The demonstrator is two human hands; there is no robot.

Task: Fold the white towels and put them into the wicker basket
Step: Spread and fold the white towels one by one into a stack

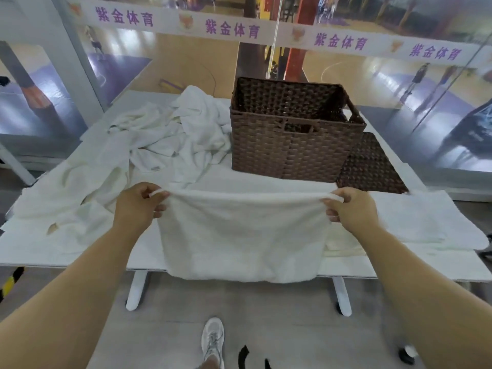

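- The left hand (pixel 138 206) is pinching one top corner of a white towel (pixel 242 235), its grip closed tight on the cloth.
- The right hand (pixel 351 207) is pinching the other top corner, fingers curled round it.
- The towel is hanging stretched between them at centre frame, draping over the near edge of the table (pixel 149 258).
- A heap of unfolded towels (pixel 149 145) is lying at left of centre.
- The wicker basket (pixel 292 131) is standing just above centre, beside the heap.
- Its lid (pixel 372 166) is lying flat at its right.
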